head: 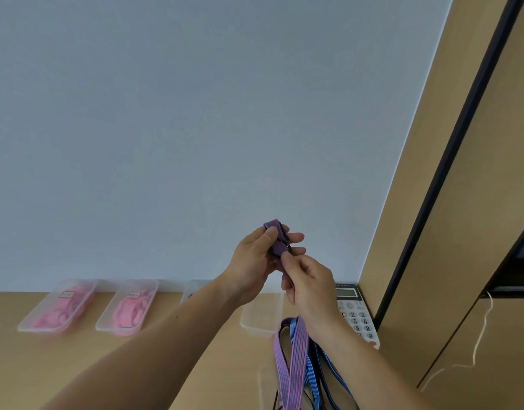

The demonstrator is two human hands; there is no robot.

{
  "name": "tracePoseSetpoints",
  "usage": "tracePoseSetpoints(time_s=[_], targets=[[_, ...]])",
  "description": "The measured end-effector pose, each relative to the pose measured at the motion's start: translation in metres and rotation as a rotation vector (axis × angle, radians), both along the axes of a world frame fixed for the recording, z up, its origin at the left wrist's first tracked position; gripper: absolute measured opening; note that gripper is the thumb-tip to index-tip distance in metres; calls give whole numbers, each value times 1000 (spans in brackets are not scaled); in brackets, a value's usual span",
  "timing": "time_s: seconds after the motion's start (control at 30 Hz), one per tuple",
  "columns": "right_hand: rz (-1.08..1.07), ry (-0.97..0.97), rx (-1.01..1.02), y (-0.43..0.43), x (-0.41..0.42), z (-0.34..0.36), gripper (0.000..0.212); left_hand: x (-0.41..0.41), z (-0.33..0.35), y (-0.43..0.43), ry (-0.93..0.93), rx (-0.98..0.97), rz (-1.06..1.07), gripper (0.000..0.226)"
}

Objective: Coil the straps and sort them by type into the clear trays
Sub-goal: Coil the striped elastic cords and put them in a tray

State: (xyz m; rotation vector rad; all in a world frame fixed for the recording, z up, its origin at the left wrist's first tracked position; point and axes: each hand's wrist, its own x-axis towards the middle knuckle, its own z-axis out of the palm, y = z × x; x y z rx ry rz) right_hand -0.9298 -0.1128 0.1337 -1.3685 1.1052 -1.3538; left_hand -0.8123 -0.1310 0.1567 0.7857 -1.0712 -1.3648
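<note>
Four trays [26,324] line the worktop [6,365] against the wall [166,143], the two leftmost holding straps [59,315]. A telephone [355,318] sits right of them; loose straps [296,365] lie before it.

Your striped strap [296,359] looks like matt woven cloth with fine lengthwise ribs. The clear trays [262,319] are smooth plastic, a bit cloudy rather than glassy. The pink straps [59,315] inside look like soft matt fabric too, though they're blurry. The desk [154,365] is a smooth wood-look top with low sheen. The phone [358,318] is smooth pale plastic, and the wall [195,113] is plain matt.
</note>
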Motion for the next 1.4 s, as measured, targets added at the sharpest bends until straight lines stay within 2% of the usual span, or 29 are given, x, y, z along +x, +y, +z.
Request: tracePoseSetpoints(time_s=[0.2,0.43,0.53,0.63,0.77,0.87,0.97,1.07,1.17,1.23,1.3,1.33,1.4], targets=[[36,-29,69,2,-2,-3,37,10,-2,1,-65,-16,-35,27],[37,11,209,0,-5,-1,38,23,0,1,-264,-90,-91,24],[82,25,289,-2,-10,2,42,26,1,4,-489,-156,-65,23],[139,5,324,-1,-12,5,33,27,2,4,-747,-248,22,21],[135,-47,322,-1,-12,11,32,29,-7,5,-1141,-537,112,20],[165,-142,343,-2,-12,13,45,25,-10,8,-1300,-714,130,29],[193,-126,323,-3,-15,9,53,23,-9,9,-1416,-814,134,31],[192,-100,300,-2,-18,4,43,21,-8,8,-1398,-699,4,33],[195,-120,272,-1,-18,-1,36,24,-4,4,-1224,-432,-174,38],[188,-145,229,-1,-17,-1,31,29,1,4,-1043,-271,-193,61],[172,-149,172,-2,-17,1,27,30,4,0,-810,-183,-96,77],[168,-153,144,-3,-17,2,26,29,5,-2,-655,-144,-15,78],[162,-168,102,-5,-17,4,24,26,7,-6,-347,-23,58,63]])
